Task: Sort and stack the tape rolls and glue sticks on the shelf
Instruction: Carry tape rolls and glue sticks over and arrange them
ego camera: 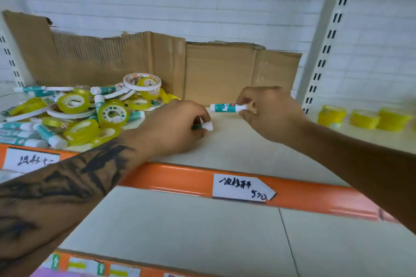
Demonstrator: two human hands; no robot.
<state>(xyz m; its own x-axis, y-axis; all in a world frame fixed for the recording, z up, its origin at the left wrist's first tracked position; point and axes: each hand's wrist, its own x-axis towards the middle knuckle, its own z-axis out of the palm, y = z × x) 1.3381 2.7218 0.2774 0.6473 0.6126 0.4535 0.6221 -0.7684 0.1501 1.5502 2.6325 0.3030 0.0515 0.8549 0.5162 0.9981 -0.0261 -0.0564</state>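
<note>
On the smooth cream shelf [236, 148], the right hand [270, 112] pinches a slim teal-and-white glue stick [227, 107] level, while the left hand [177, 126] grips another white-capped stick [206, 126] beside the glossy yellow tape-roll pile [90, 110].

White brick wall [202, 7] — slotted upright [333, 29]

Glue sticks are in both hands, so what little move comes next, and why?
Probably the right hand should lay its teal-and-white glue stick on the bare white shelf near the brown cardboard. That spot is bare, the mixed pile of glue sticks and yellow tape rolls lies to the left, and the left hand grips another stick.
</note>
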